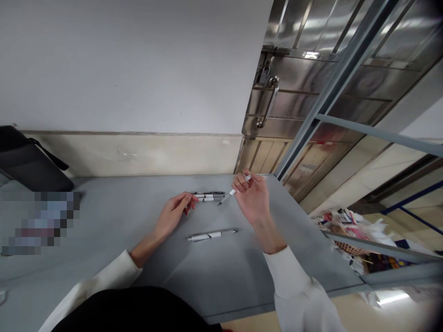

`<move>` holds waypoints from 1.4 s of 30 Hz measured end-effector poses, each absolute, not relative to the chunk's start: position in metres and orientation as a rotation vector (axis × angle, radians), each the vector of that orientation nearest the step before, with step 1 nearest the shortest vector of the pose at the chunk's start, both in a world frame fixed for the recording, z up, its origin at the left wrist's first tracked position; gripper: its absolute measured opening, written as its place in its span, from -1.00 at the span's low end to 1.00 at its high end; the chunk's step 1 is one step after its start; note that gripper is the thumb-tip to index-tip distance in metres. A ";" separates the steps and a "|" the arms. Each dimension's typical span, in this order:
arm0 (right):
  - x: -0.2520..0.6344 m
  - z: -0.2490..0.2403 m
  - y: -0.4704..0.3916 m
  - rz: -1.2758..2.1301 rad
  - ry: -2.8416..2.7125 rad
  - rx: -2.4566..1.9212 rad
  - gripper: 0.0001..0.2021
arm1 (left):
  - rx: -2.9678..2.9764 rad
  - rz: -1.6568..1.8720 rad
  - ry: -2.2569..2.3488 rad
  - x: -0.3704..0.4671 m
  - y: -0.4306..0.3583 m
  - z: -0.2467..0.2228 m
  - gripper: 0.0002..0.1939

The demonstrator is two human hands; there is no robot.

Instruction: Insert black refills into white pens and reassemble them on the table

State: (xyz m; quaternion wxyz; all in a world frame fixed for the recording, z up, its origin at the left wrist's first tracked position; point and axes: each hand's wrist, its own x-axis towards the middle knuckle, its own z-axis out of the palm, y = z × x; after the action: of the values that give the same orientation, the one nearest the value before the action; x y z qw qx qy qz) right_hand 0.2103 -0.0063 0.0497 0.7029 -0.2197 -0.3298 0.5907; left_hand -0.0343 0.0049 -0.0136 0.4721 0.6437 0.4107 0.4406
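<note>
At centre, the right hand (pixel 254 199) grips one pen (pixel 229 197); the left hand (pixel 172 213) touches grouped pens (pixel 206 199), grip unclear; light pressure should limit rolling.

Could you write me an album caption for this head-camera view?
Right hand holding a pen above a grey table.

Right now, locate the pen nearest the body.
In the head view, the pen lies on the gray table between both forearms, nearer the body than the pens by the left hand.
</note>
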 end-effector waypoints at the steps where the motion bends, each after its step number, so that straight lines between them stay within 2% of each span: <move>1: 0.211 0.050 -0.006 1.321 -0.713 -0.471 -0.82 | 1.577 1.078 1.005 -0.034 0.005 -0.014 -0.58; 4: 0.211 0.051 -0.006 1.330 -0.663 -0.428 -0.78 | 1.579 1.074 1.002 -0.034 0.004 -0.013 -0.57; 9: 0.211 0.050 -0.006 1.375 -0.608 -0.360 -0.87 | 1.583 1.063 1.016 -0.034 0.004 -0.012 -0.57; 13: 0.211 0.049 -0.006 1.389 -0.583 -0.317 -0.84 | 1.583 1.056 1.016 -0.033 0.004 -0.012 -0.57; 23: 0.213 0.048 -0.004 1.394 -0.557 -0.296 -0.76 | 1.584 1.050 1.020 -0.034 0.004 -0.014 -0.57; 28: 0.214 0.048 -0.005 1.405 -0.562 -0.289 -0.82 | 1.583 1.050 1.012 -0.034 0.005 -0.015 -0.57; 42: 0.211 0.051 -0.008 1.367 -0.586 -0.343 -0.80 | 1.572 1.050 0.997 -0.033 0.004 -0.015 -0.57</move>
State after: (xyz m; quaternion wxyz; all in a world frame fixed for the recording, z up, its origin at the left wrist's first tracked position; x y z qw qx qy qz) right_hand 0.2109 -0.0077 0.0511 0.7228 -0.1552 -0.2655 0.6189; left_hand -0.0332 0.0045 -0.0149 0.4814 0.6448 0.4089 0.4305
